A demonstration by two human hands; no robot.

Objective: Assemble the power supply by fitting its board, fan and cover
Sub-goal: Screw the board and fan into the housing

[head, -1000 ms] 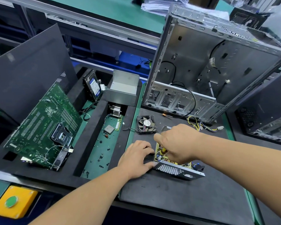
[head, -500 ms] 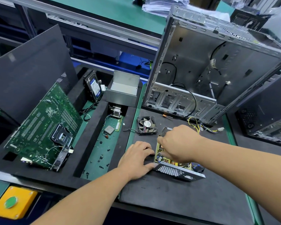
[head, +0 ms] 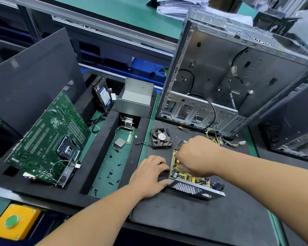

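Observation:
The power supply case point(head: 190, 188), a low metal tray with a perforated front wall, lies on the black mat. A yellow circuit board point(head: 191, 178) sits inside it. My left hand point(head: 148, 176) grips the case's left edge, thumb at the near corner. My right hand point(head: 197, 155) reaches down into the case from above, its curled fingers pinching at the board's left part; the fingertips are partly hidden. The black fan point(head: 161, 138) lies flat just behind the case, with its wire trailing left. The grey metal cover point(head: 136, 98) stands further back on the foam.
An open computer chassis point(head: 220, 77) stands behind the mat, with yellow and black cables point(head: 220, 139) spilling out. At the left, a foam tray holds a green motherboard point(head: 48, 139), a hard drive point(head: 103, 96), a CPU chip point(head: 120, 142) and several loose screws point(head: 112, 173). A yellow button box point(head: 12, 221) sits at the bottom left.
Both hands stay at the case. My right hand has shifted very slightly over the board, and my left hand has kept its hold.

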